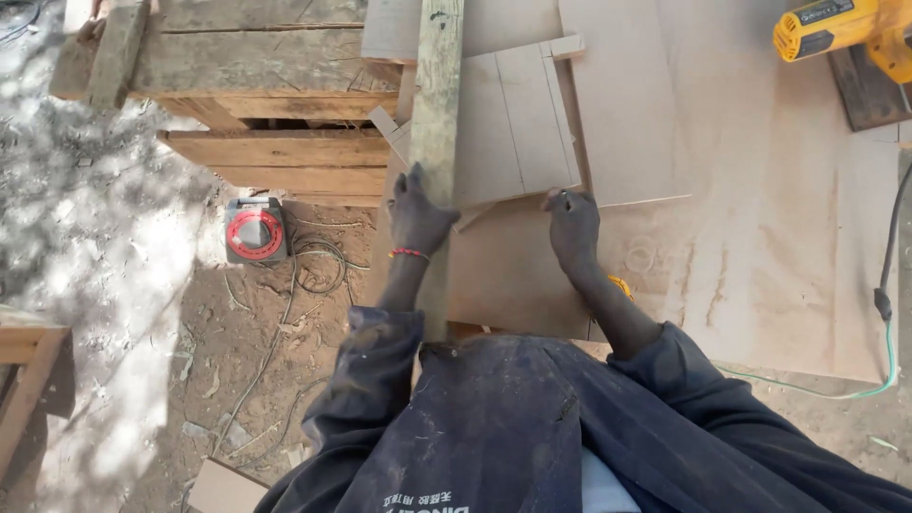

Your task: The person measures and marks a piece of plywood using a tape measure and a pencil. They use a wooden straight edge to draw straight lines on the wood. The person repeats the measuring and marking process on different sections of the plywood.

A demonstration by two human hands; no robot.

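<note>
Hands [418, 217] on plank [437, 104], board [518, 128]

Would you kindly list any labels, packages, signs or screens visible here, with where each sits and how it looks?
Label on yellow power tool: top right corner, small dark rectangular patch on the yellow housing.
Print on dark apron: bottom edge, pale lettering on navy cloth.
No packages, signs or screens.
</note>
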